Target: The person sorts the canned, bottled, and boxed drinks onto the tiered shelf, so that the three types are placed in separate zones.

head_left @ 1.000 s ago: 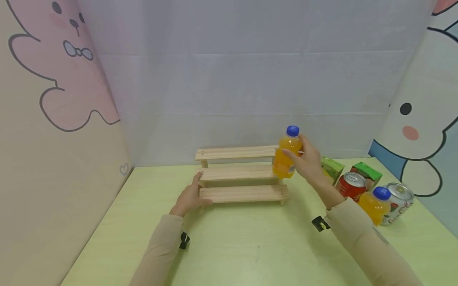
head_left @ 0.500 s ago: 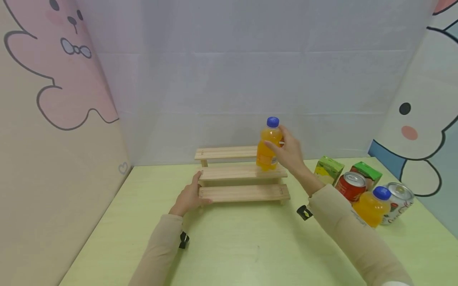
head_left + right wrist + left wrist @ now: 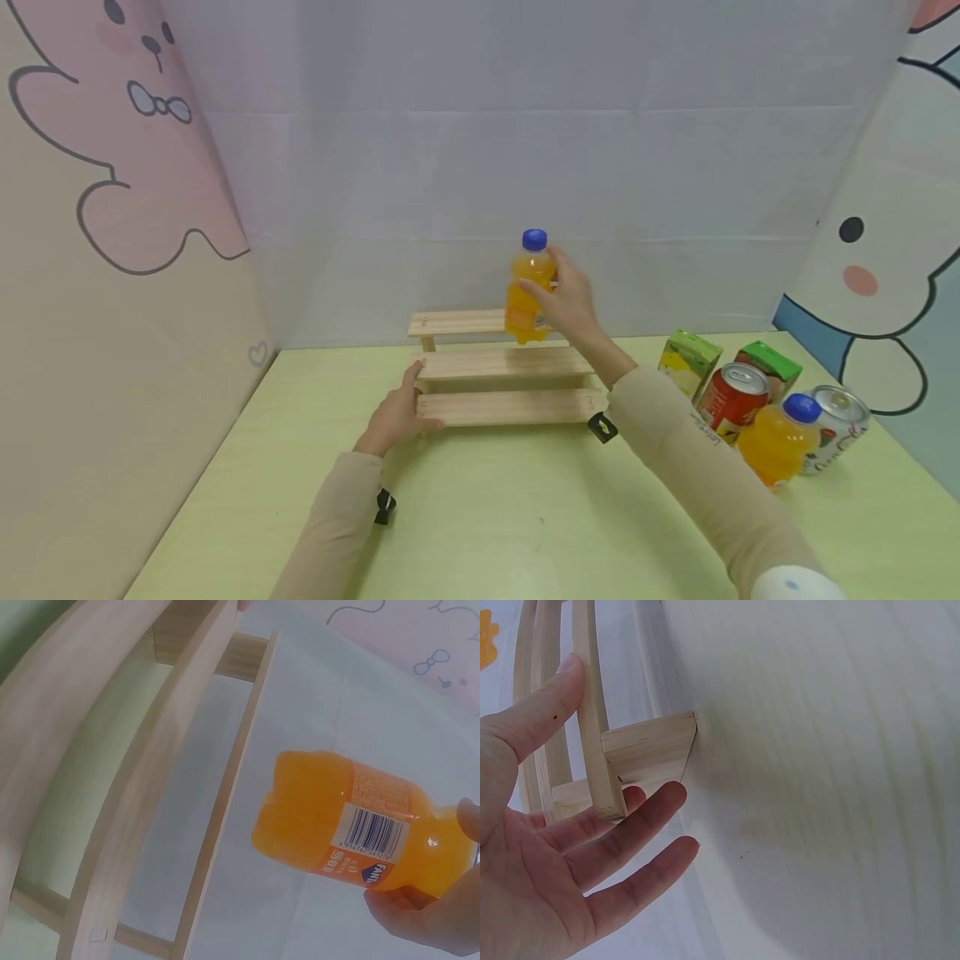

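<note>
In the head view my right hand (image 3: 573, 307) grips an orange soda bottle (image 3: 527, 302) with a blue cap, held upright over the upper part of a three-step wooden rack (image 3: 510, 407). Thumb and fingers close around the bottle's upper half. From the right wrist, the bottle (image 3: 330, 817) shows a Fanta label and barcode, its base pointing toward the rack's boards. My left hand (image 3: 393, 415) holds the rack's left end. In the left wrist view, its thumb lies on the front board (image 3: 592, 727) and the other fingers bend around the board's end.
Right of the rack stand a green-yellow juice carton (image 3: 688, 362), a red can (image 3: 735, 400), a green-topped carton (image 3: 770, 365), a second orange bottle (image 3: 780, 442) and a white can (image 3: 838, 425). A pale curtain (image 3: 480, 167) hangs behind the table (image 3: 480, 517).
My right hand has carried the bottle leftward and slightly upward, from the rack's right end toward its middle. My left hand has stayed at the rack's left end.
</note>
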Demonstrator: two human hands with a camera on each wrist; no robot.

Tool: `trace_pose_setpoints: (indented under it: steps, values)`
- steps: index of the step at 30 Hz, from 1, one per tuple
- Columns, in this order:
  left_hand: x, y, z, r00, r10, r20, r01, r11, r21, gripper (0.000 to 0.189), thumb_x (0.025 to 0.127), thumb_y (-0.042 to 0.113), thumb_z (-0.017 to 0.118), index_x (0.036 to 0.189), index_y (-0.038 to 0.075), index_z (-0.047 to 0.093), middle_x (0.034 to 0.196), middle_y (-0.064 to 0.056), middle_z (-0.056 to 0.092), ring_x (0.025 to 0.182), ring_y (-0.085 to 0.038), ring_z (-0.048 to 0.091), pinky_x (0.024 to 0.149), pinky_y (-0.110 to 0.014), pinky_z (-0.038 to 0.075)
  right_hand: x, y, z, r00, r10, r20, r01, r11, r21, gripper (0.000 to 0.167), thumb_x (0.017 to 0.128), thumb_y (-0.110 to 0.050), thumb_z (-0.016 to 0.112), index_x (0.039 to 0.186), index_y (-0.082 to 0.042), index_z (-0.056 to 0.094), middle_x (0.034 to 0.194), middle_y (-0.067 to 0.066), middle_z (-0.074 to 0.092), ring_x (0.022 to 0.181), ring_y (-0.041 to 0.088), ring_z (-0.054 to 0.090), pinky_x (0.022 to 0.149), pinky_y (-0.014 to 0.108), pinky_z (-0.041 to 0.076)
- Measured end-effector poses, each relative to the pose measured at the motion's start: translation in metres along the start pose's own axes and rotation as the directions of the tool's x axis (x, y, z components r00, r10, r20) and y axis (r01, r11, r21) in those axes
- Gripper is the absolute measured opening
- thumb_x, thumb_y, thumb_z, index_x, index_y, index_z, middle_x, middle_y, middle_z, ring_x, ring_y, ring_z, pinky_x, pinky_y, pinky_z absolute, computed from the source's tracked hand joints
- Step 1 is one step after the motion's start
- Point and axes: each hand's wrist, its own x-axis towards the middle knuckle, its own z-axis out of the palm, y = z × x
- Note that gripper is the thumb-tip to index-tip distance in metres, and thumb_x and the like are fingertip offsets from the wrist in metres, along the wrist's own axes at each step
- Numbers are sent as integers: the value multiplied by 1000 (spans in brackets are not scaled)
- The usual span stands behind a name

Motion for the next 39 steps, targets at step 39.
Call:
trace_pose_setpoints:
  steps: [39]
  values:
    - [-9, 7, -2, 1000, -19, -5, 19, 1000, -3, 105, 68, 26, 81, 145, 9, 11, 116, -23, 56, 91, -31, 59, 74, -44, 48, 38, -13, 76, 992, 125, 34, -125, 992, -24, 62, 88, -24, 62, 139, -2, 32, 133, 16, 45, 120, 30, 44, 99, 39, 34]
